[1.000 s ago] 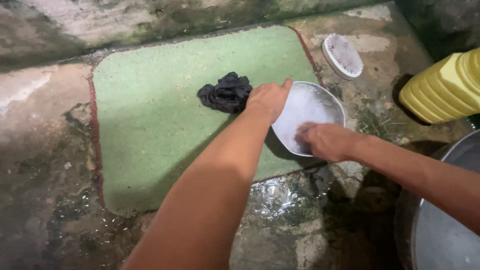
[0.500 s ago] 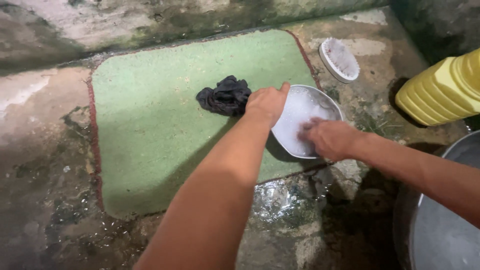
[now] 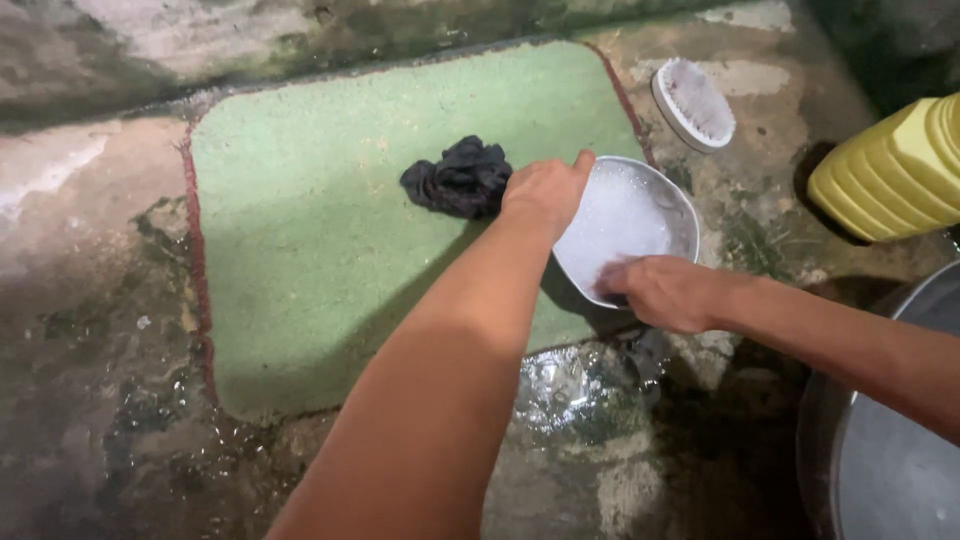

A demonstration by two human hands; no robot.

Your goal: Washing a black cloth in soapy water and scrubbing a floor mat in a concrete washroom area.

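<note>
Since half a second ago the right hand (image 3: pixel 668 292) has slid from the middle of the white bowl (image 3: pixel 630 215) to its near rim, and the whole scene sits a little higher in the view. Its fingers curl over the near edge of the bowl, dipping into the soapy, foamy water; how tightly they close I cannot tell, since the back of the hand hides them. The left hand (image 3: pixel 543 192) grips the bowl's left rim, thumb pointing to the far side and fingers wrapped narrow around the edge, holding the bowl tilted.

The bowl rests on the right, near part of a green mat (image 3: pixel 320 230) with a reddish border, laid flat on a rough, wet concrete floor (image 3: pixel 90 330). Just left of the left hand, touching or nearly touching it, a crumpled dark cloth (image 3: pixel 460 178) lies on the mat. A puddle (image 3: pixel 560 385) glistens on the floor just near the mat's near edge, below the bowl.

On the far right, well apart from the bowl, a white scrub brush (image 3: pixel 693 104) lies bristles up on the concrete. A yellow ribbed plastic container (image 3: pixel 890 175) stands at the right edge, and the rim of a large metal basin (image 3: pixel 880 470) shows in the near right corner. A stained, mossy wall (image 3: pixel 250 40) runs along the far side.
</note>
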